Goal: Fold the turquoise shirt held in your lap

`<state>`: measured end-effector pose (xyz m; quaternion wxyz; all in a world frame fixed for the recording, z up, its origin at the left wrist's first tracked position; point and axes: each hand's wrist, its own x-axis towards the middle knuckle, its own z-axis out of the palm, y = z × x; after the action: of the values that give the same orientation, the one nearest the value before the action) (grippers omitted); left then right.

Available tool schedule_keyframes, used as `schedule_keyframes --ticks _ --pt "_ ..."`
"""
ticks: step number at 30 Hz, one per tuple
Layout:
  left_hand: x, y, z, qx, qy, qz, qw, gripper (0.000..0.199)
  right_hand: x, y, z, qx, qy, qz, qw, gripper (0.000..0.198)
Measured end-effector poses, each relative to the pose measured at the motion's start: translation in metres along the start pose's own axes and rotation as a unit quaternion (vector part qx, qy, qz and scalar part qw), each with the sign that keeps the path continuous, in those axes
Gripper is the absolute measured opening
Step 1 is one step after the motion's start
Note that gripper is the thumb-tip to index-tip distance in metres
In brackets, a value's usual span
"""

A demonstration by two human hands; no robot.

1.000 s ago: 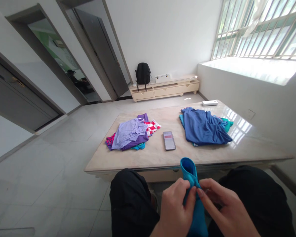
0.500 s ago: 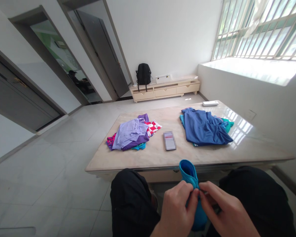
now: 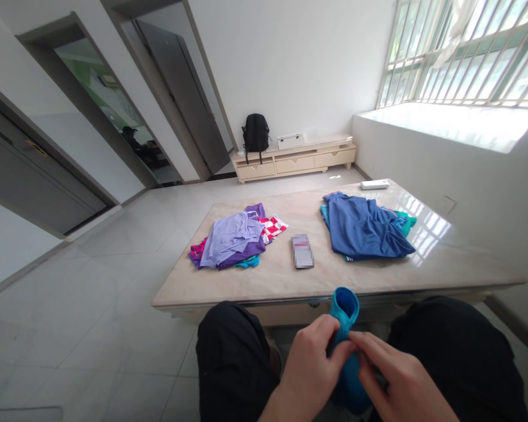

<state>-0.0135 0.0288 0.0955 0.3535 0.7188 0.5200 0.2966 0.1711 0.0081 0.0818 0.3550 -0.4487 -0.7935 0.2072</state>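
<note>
Shifted toward the right grip [image 3: 391, 366] since the earlier frame: the open end of the blue cloth [image 3: 345, 320]. Left grip [image 3: 314, 357] and right grip pinch its neck, just below. Apparently in hand: adjusting the cloth; the next move calls for 2 steady pinches. Grips partly hide its lower part; beyond, 1 item [image 3: 302, 252] is pixelated.

We count 1 table [image 3: 180, 287]. On it: 2 clothing piles, 1 lilac-topped [image 3: 229, 234], 1 blue-topped [image 3: 361, 228]; 1 pixelated rectangular item [image 3: 303, 253]; 1 slim white object [image 3: 375, 184]. At its near side: 2 hands, left [image 3: 312, 354] and right [image 3: 398, 369], sharing 1 blue cloth piece [image 3: 352, 381]; 2 knees [image 3: 233, 351]. Beyond it we see 1 low cabinet [image 3: 330, 140], 3 drawers [image 3: 294, 163], 1 backpack [image 3: 256, 133], 1 white box [image 3: 289, 140]. Right of it: 1 barred window [image 3: 470, 64].
</note>
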Motion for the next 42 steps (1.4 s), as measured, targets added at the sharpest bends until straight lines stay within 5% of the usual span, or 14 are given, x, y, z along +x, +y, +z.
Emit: schedule_keyframes --ticks 6,9,12,15,18,20,23,29,42 --pt "0.0 -0.003 0.0 0.046 -0.032 0.044 0.997 0.015 -0.001 0.023 -0.007 0.075 -0.081 0.065 0.992 0.03" --pt "-0.003 -0.002 0.0 0.064 -0.022 0.082 0.994 0.012 0.001 0.043 -0.008 0.132 -0.016 0.129 0.983 0.023" --pt "-0.005 0.0 -0.004 0.058 -0.021 0.163 0.985 0.008 0.002 0.064 -0.003 0.209 0.043 0.159 0.964 0.053" --pt "-0.006 0.001 -0.011 0.029 -0.024 0.259 0.965 0.008 0.001 0.075 0.003 0.348 0.001 0.153 0.925 0.084" --pt "-0.006 -0.002 -0.016 0.009 -0.019 0.302 0.953 0.011 0.0 0.074 0.006 0.432 -0.054 0.161 0.885 0.079" --pt "-0.006 -0.008 -0.018 0.01 -0.004 0.285 0.958 0.011 0.001 0.071 0.004 0.394 -0.048 0.183 0.899 0.057" --pt "-0.006 -0.019 -0.017 0.041 0.053 0.222 0.973 0.009 0.007 0.062 -0.001 0.291 0.044 0.193 0.936 0.036" --pt "-0.004 -0.033 -0.007 0.057 0.151 0.17 0.972 0.012 0.016 0.034 -0.011 0.22 0.055 0.07 0.972 0.018" --pt "0.0 -0.035 0.005 0.007 0.209 0.13 0.969 0.014 0.016 0.03 0.015 0.155 0.199 0.145 0.957 0.025"
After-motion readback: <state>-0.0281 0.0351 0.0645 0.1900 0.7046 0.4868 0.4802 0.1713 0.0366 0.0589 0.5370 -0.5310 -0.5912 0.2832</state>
